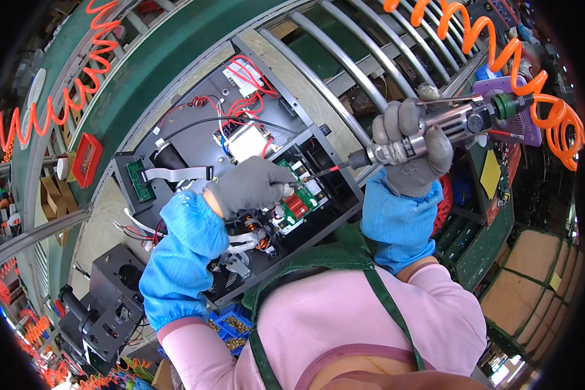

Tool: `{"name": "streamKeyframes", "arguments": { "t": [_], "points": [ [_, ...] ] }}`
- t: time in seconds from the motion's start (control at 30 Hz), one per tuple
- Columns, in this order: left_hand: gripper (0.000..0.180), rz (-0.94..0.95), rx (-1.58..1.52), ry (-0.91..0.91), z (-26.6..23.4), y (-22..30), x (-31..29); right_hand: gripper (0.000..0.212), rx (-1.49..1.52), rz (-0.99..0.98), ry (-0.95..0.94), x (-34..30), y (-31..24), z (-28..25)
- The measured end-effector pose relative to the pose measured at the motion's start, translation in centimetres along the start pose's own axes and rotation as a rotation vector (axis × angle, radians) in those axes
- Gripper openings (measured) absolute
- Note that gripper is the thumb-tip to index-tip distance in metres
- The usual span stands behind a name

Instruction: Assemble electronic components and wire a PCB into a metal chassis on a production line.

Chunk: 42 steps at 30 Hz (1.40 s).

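Observation:
My right hand (417,146), in a grey glove, is wrapped round a silver air screwdriver (458,123). Its long thin bit points left, with the tip over a green circuit board (298,205) inside an open black metal chassis (195,136). My left hand (250,185), also gloved in grey, reaches across the chassis with its fingers pinched together at the board, close to the bit's tip. What those fingers hold, if anything, is too small to make out. A white block (247,142), a grey ribbon cable (175,173) and red wires (257,94) lie within the chassis.
An orange coiled air hose (494,49) runs to the screwdriver. Metal rollers (344,62) stand beyond the chassis. At the left are a red tray (86,160) and another black housing (107,302). Blue bins (231,325) of small brass-coloured parts sit near my left forearm.

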<state>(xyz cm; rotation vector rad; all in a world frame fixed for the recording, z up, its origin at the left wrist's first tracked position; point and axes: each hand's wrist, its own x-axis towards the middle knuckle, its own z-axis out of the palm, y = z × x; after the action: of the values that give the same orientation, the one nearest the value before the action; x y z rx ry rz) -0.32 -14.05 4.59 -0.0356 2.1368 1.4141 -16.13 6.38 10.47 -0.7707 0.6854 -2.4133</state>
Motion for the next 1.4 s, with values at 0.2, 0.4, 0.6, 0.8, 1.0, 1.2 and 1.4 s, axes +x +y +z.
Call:
{"name": "streamKeyframes", "arguments": {
  "t": [0.2,0.4,0.6,0.8,1.0,1.2,1.4],
  "points": [
    [0.03,-0.107,0.06,-0.101,-0.6,1.2,1.1,0.052,-0.147,-0.021,-0.183,0.0,-0.6,1.4],
    [0.031,-0.008,0.152,-0.11,-0.4,0.4,1.4,0.04,-0.217,0.022,-0.21,-0.7,0.7,2.2],
    [0.03,-0.064,0.275,-0.137,-0.4,0.6,1.6,0.051,-0.262,-0.008,-0.217,-1.4,1.5,3.6],
    [0.027,0.059,0.381,-0.026,0.1,-0.3,1.9,0.042,-0.331,0.014,-0.187,-2.4,1.6,4.5],
    [0.021,0.119,0.641,0.113,0.6,0.1,1.3,0.034,-0.311,0.015,-0.121,-3.2,3.2,4.4],
    [0.019,0.091,0.817,0.173,1.4,1.3,0.3,0.036,-0.387,0.068,-0.113,-3.5,3.6,3.5],
    [0.012,0.049,0.927,0.264,3.1,1.7,0.0,0.037,-0.377,0.087,-0.142,-4.6,3.6,2.8]
  ]
}}
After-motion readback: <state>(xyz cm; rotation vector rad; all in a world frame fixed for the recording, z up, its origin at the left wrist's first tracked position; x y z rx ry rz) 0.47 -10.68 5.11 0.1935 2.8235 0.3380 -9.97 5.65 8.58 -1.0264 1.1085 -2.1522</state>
